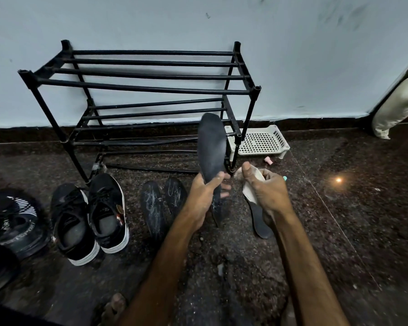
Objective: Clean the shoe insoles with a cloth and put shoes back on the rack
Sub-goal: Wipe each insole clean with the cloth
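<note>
My left hand (206, 192) grips a dark insole (211, 147) near its middle and holds it upright in front of the black shoe rack (137, 90). Just to the right, my right hand (265, 191) is closed on a pale cloth (249, 190). Under that hand another dark insole (260, 222) lies on the floor. Two more insoles (161, 203) with whitish marks lie left of my left forearm. A pair of black sneakers with white soles (91, 217) stands on the floor left of them. The rack's shelves hold no shoes.
More dark shoes (12, 229) sit at the far left edge. A cream perforated plastic tray (260, 141) leans at the rack's right foot, with a small pink object (268, 160) beside it. A pale pillow (396, 109) rests at the right wall. My bare foot (114, 307) shows at the bottom.
</note>
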